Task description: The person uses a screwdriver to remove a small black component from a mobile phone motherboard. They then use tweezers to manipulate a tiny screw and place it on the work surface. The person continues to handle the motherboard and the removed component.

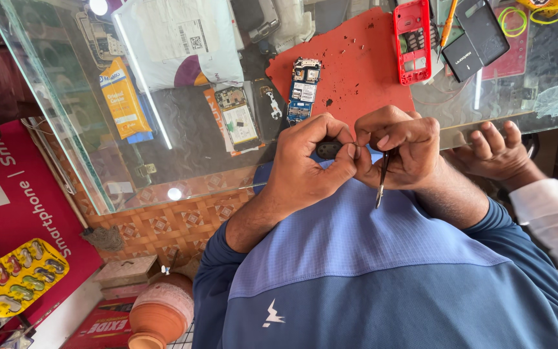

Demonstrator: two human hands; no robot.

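Below the glass worktop point(163, 129) edge, the left hand point(308, 165) pinches a small dark component point(328, 149) between thumb and fingers, while the right hand point(402, 145), touching it, clasps tweezers point(381, 178) pointing down toward the blue shirt point(389, 271).

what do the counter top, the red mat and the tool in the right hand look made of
Counter top: clear glass, glossy, with greenish edges and light reflections. Red mat: likely matte rubber or silicone, scuffed with dark specks. Tweezers in the right hand: thin, shiny grey, probably steel.
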